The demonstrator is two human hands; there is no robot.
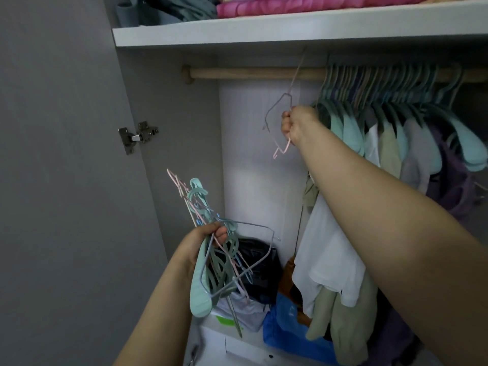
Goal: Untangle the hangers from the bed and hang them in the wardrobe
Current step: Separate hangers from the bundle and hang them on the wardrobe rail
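Pinching a pink wire hanger (280,120) below the wardrobe rail (253,73), right hand (297,122); left hand (204,240) grips tangled hangers (219,260).

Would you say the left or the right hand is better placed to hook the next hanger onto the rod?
Right hand: it holds one pink hanger just beneath the rod; the left hand grips the bundle.

Dim grey wall (52,128), white shelf (290,25)

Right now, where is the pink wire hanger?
The pink wire hanger is upper centre in the head view, gripped by the right hand, its hook reaching the wooden rail left of the hung clothes.
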